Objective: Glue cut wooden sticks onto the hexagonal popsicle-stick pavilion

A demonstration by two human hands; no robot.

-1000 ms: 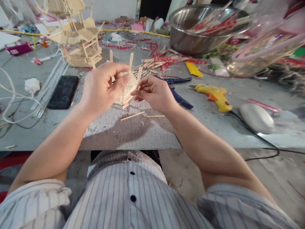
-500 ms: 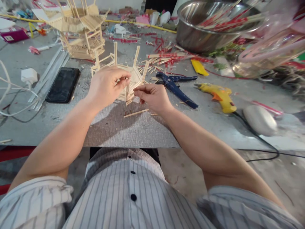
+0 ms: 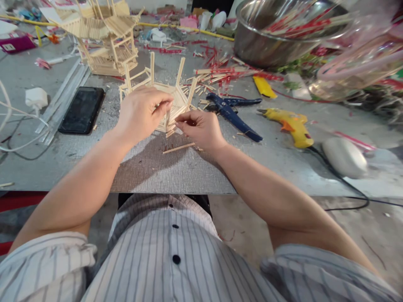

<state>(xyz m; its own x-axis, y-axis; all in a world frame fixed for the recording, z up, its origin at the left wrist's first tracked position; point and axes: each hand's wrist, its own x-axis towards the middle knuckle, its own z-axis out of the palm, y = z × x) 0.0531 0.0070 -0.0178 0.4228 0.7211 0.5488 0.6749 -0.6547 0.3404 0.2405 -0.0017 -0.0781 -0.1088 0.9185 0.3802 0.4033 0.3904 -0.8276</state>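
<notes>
A small frame of pale wooden sticks (image 3: pixel 176 94) rests on the grey table (image 3: pixel 195 167), several of its posts pointing up. My left hand (image 3: pixel 141 113) is closed around its near side, fingers pinching a stick. My right hand (image 3: pixel 201 128) is beside it, fingertips pinched on the frame's lower edge; whether a loose stick is between them is hidden. A single loose stick (image 3: pixel 179 147) lies on the table just below both hands.
A tall stick-built tower (image 3: pixel 103 37) stands at the back left, a black phone (image 3: pixel 82 110) beside it. Blue pliers (image 3: pixel 233 115) and a yellow glue gun (image 3: pixel 289 126) lie to the right. A steel bowl (image 3: pixel 270 37) of red sticks sits behind.
Both hands have lowered the stick frame from mid-air onto the table. My right hand has moved in closer to its lower edge.
</notes>
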